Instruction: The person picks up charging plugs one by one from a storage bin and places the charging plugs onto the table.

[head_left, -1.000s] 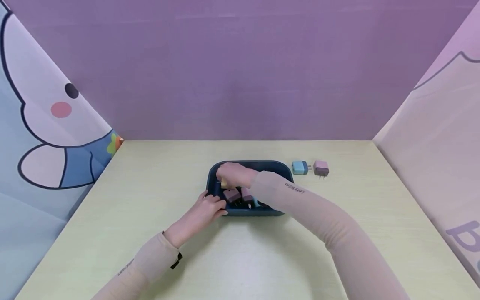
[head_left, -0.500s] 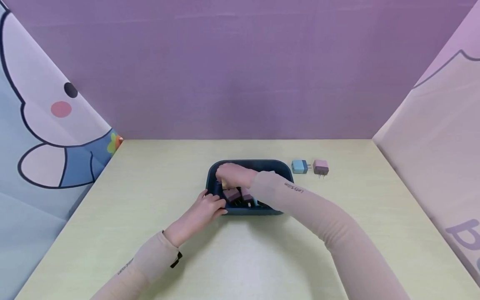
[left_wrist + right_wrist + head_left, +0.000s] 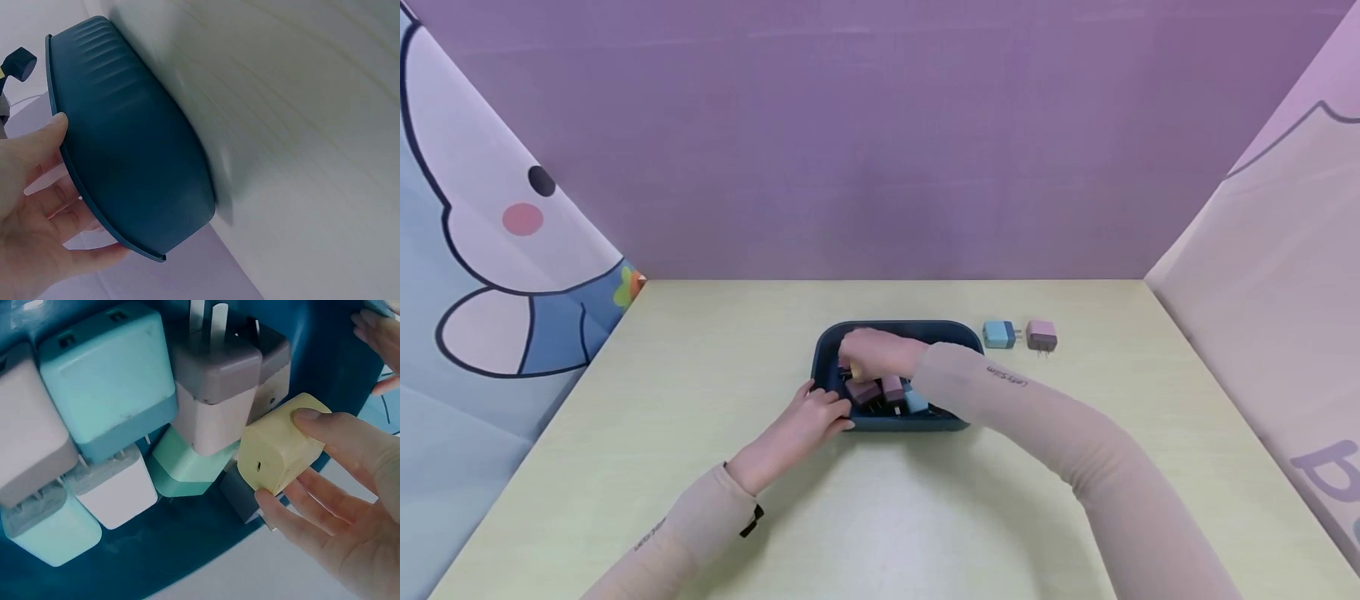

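A dark blue plastic bin stands on the table in the head view. My left hand grips its near left corner; the left wrist view has the thumb outside the rim and the fingers behind it. Inside the bin, my right hand pinches a yellow wall charger between thumb and fingers. Around it lie a turquoise charger, a pink and mauve one, a green one and a white one. A dark grey charger is partly hidden under the yellow one.
A light blue charger and a pink charger lie on the table, right of the bin. A purple backdrop rises behind the table's far edge, with printed cloth panels on both sides.
My right hand and forearm have shifted slightly right within the bin, with the yellow charger. More of a light blue charger now shows below the sleeve. My left hand stays on the corner.
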The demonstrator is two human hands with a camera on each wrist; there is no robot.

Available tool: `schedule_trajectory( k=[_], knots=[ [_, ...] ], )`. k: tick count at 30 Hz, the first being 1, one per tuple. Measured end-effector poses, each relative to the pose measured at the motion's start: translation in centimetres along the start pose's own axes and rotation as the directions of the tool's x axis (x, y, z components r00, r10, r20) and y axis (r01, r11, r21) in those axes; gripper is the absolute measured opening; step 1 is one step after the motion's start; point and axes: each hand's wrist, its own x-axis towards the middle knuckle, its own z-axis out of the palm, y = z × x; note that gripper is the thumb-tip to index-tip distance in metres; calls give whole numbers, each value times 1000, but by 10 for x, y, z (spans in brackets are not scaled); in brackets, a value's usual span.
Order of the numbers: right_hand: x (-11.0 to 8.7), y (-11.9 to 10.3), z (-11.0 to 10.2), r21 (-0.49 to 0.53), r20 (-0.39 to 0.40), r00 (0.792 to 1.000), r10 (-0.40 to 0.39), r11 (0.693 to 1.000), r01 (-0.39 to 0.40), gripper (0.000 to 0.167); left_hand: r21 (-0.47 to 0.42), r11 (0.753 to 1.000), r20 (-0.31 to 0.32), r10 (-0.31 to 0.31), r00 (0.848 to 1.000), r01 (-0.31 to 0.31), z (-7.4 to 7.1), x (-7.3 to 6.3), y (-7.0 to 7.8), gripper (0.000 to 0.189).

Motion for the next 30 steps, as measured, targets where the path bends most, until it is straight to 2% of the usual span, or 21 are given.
schedule_trajectory(
  k=[5, 8, 11, 16, 19, 26, 30],
  knots=[
    [-4, 0, -5, -32, 9, 1000, -10, 999, 10, 18, -33, 999, -71, 41, 997, -44, 2, -1, -2, 18],
    [-7, 0, -8, -34, 15, 1000, -18, 999, 19, 18, -46, 997, -91, 58, 994, -62, 1, -2, -2, 19],
    [-11, 0, -11, -36, 19, 1000, -20, 999, 21, 18, -33, 998, -74, 46, 996, -48, 1, -1, -1, 18],
    [-18, 3, -15, -52, 16, 1000, -18, 998, 19, 16, 2, 1000, -1, 5, 1000, -5, 0, 0, 1, 16],
    [-23, 5, -17, -56, 18, 1000, -6, 998, 7, 16, 10, 1000, 19, -7, 1000, 7, -1, 0, 2, 15],
    [-38, 6, -26, -41, 63, 997, 52, 998, -50, 16, -5, 1000, 14, -16, 1000, 16, -2, 0, 4, 15],
    [-44, 9, -29, -41, 47, 998, 28, 999, -26, 7, -7, 1000, 19, -18, 1000, 18, -2, 0, 4, 14]
  ],
)
